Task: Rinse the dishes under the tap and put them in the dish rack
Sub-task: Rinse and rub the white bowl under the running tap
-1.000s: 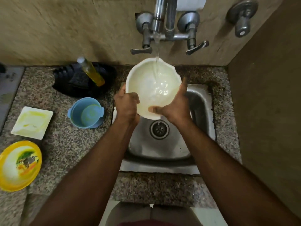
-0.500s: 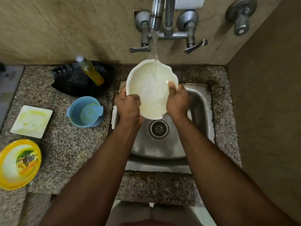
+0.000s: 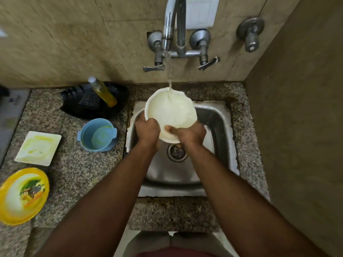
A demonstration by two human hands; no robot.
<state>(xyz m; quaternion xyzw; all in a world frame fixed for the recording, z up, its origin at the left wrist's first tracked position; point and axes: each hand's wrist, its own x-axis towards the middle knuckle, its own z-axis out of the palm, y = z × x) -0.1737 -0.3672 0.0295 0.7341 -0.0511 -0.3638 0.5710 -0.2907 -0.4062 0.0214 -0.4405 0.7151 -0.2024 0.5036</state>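
Standing over the steel sink, the person held the round white plastic bowl under the tap's stream, left hand and right hand clasping its slippery, light rim.

The yellow plate is cut off by the left edge.

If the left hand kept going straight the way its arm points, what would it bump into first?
The left hand already grips the white bowl, so that comes first. Past it, probably the falling water and the tap, though depth is hard to judge.
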